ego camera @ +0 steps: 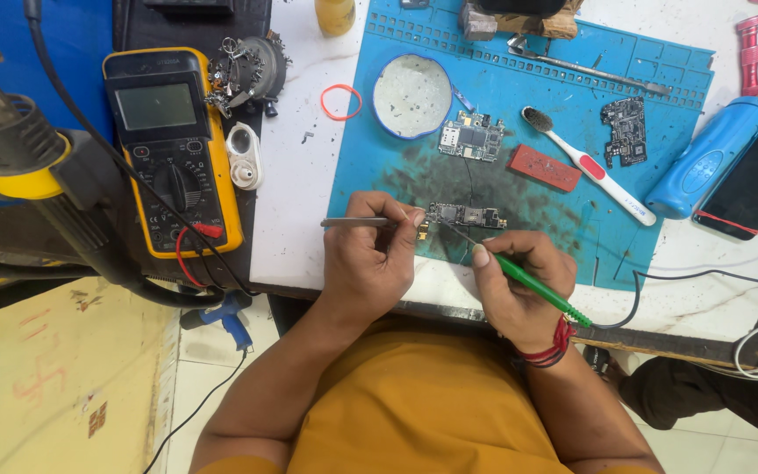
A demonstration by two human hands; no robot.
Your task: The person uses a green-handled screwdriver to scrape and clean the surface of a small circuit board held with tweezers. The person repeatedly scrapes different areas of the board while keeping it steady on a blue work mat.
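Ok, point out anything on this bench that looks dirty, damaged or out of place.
The blue mat carries a dark sooty smear around the circuit board that the left hand and right hand work on. An orange rubber band lies loose on the white tabletop. Nothing looks broken or spilled.

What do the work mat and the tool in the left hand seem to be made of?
Work mat: probably silicone rubber, matte blue, with moulded ridges and dark stains. Tweezers in the left hand: probably steel, thin, grey, dull sheen.
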